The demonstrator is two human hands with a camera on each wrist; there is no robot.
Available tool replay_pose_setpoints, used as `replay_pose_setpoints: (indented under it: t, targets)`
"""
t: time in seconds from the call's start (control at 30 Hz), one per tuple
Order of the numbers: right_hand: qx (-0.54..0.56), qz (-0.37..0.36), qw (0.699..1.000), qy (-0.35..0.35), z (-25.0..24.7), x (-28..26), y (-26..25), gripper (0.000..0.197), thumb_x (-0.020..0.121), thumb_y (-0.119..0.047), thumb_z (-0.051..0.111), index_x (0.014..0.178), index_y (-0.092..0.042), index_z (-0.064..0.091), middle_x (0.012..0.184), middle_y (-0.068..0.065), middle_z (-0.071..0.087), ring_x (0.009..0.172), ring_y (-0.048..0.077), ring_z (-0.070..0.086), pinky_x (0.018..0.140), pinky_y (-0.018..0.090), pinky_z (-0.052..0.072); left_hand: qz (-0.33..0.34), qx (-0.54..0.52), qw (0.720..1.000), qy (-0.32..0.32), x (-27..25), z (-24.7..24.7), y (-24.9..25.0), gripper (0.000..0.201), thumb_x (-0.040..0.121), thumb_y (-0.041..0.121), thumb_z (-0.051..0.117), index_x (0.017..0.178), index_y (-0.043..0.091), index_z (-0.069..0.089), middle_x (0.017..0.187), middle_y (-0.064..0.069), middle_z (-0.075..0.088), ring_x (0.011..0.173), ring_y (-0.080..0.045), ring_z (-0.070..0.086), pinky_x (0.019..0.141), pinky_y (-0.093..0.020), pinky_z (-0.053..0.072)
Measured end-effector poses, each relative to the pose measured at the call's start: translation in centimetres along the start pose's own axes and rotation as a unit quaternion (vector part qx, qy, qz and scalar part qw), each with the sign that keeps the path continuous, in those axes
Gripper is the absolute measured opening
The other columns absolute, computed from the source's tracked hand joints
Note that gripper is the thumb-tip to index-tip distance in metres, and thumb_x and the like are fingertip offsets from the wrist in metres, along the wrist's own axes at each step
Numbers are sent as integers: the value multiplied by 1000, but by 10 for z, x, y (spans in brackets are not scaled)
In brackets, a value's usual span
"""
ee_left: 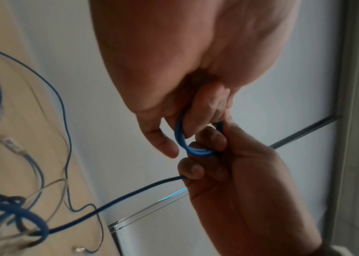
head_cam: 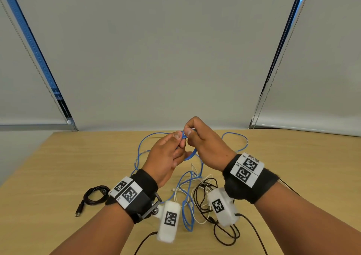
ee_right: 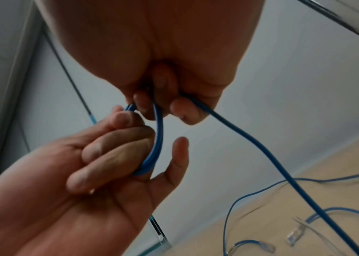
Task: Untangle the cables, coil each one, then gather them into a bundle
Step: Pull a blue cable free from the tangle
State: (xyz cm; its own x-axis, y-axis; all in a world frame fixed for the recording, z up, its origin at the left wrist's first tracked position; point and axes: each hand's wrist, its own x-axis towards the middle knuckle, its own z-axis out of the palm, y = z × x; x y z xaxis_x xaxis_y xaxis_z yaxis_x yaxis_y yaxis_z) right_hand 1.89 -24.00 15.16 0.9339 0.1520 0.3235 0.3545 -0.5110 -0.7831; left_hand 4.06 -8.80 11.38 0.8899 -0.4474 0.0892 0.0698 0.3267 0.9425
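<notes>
i hold both hands raised above the counter (head_cam: pixel 58 167). left hand (head_cam: pixel 166 157) grips a small blue coil (ee_left: pixel 187 143); right hand (head_cam: pixel 203 139) pinches its loose tail (ee_right: pixel 250 143), which trails toward 6 o'clock into the tangle (head_cam: pixel 193 196).

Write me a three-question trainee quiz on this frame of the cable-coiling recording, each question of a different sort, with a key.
1. True or false: the black cable at the table's left lies already coiled, apart from the tangle.
2. Multiple choice: what do both hands hold? A) a white cable B) a small loop of the thick blue cable C) a black plug
3. Fill in: the left hand keeps the blue loop while the right hand also pinches the strand that trails down to the ____.

Key: 1 true; 2 B; 3 table (the tangle of cables lying there).
</notes>
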Motion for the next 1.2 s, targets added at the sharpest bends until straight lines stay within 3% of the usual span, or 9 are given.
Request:
replay_pose_setpoints:
  t: [0.1,0.27,0.4,0.57,0.7,0.83,1.0,1.1,1.2]
  targets:
    - [61,3,998,-13,-8,4,8,16,105,-18,47,91,-20,55,72,-4,56,61,6,48,59,23,43,-7,-20,1000,-1,-2,0,5,37,105,36,48,74,17,56,54,2,30,42,-12,26,91,-30,55]
    - [103,48,993,-32,-19,-1,40,16,100,-23,56,89,-13,60,74,0,66,67,14,63,66,28,53,10,-141,990,8,-2,2,12,37,100,39,46,74,13,51,56,-4,52,58,-28,64,68,-29,58]
    - [82,115,984,-114,-3,-16,64,11,100,-16,53,90,-17,56,77,5,69,69,24,69,69,36,55,40,-213,976,-1,3,3,23,36,103,38,40,77,13,45,94,-18,76,105,-42,71,91,-43,54]
    - [13,134,976,-173,12,-36,68,4,101,-17,52,101,-19,55,80,1,71,77,17,70,86,44,56,78,-148,985,47,15,-6,35,36,108,38,33,80,20,45,134,-11,67,125,-30,64,110,-48,35]
    - [-85,84,974,-190,9,-36,38,17,101,-27,51,115,-29,60,75,-13,69,75,6,68,78,28,52,113,59,984,121,25,-15,24,27,109,19,37,84,16,45,121,-8,74,120,-20,67,112,-39,38]
    - [-89,13,993,-79,-9,-19,4,13,101,-28,57,94,-27,69,69,-30,61,61,-2,62,67,23,49,99,265,954,103,22,-17,6,24,108,15,39,87,12,50,83,3,77,93,-6,69,90,-32,44]
    - [-47,21,998,25,-24,1,-1,14,101,-22,54,89,-20,60,87,-2,62,62,14,55,66,39,52,26,112,993,5,9,0,-4,39,110,30,35,87,9,57,51,-10,49,80,-34,74,89,-38,50]
    - [47,39,998,22,-20,2,4,14,105,-23,46,97,-15,55,87,-2,64,54,17,53,54,41,52,25,-27,999,-8,6,9,4,38,106,35,43,81,11,59,53,-4,38,57,-27,53,71,-31,48]
    - [60,13,997,47,-13,5,7,18,106,-23,41,97,-14,54,80,-2,59,60,11,53,59,34,47,20,-111,994,-5,8,16,9,37,105,34,42,82,8,57,55,-1,40,58,-23,39,65,-31,42]
